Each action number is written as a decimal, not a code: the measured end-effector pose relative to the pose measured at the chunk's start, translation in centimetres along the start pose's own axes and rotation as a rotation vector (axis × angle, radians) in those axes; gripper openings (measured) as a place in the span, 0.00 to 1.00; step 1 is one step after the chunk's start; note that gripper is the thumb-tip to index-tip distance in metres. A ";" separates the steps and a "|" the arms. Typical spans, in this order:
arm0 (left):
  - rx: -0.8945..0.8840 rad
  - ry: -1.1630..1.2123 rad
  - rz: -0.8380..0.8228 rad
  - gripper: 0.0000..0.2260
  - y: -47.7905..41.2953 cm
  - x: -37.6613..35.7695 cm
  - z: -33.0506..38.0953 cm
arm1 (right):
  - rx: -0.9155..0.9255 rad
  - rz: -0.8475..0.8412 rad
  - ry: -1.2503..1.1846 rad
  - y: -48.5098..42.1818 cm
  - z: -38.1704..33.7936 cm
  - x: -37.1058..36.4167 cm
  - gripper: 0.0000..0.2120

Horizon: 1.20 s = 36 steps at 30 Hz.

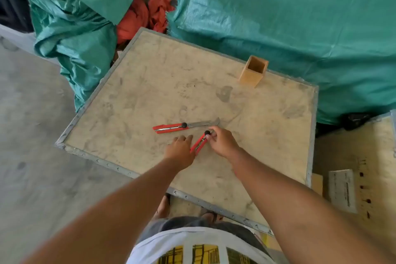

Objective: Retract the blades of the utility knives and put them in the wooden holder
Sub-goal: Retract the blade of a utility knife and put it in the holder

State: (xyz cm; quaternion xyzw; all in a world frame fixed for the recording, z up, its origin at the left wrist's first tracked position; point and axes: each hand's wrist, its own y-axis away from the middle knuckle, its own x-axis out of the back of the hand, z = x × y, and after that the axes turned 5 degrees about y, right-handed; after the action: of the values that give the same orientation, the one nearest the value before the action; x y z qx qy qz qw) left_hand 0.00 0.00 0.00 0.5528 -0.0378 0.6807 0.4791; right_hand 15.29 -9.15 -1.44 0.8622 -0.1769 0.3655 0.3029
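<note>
On the worktop (267, 135) we see one utility knife (171, 127) lying mid-surface, and a second knife (199, 143) just nearer us, between both hands. The wooden holder (252, 74) stands upright at the far edge, well apart from them.

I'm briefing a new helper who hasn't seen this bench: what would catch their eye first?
Two red utility knives mid-table: the far one lies with its blade out, the near one sits between left hand and right hand. An empty square wooden holder stands at the far edge, before green tarpaulins.
</note>
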 end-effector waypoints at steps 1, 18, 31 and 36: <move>0.017 0.018 -0.004 0.26 0.1 -0.4 0.0 | -0.024 0.011 -0.056 -0.1 0.1 -0.6 0.18; -0.020 0.386 0.007 0.23 0.2 -2.0 0.0 | -0.369 0.070 -0.589 -1.1 0.8 -1.5 0.04; -0.084 1.050 -0.123 0.21 4.0 3.4 0.0 | -0.086 0.133 -0.702 2.5 -3.7 5.3 0.11; -0.161 1.114 -0.044 0.17 4.2 5.6 0.1 | 0.000 0.062 -0.626 4.2 -4.7 6.0 0.09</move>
State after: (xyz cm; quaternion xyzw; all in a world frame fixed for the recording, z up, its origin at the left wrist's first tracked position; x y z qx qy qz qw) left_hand -2.42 1.08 6.42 0.0724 0.1808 0.8545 0.4815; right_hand 14.62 -9.71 7.20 0.9271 -0.2875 0.0916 0.2224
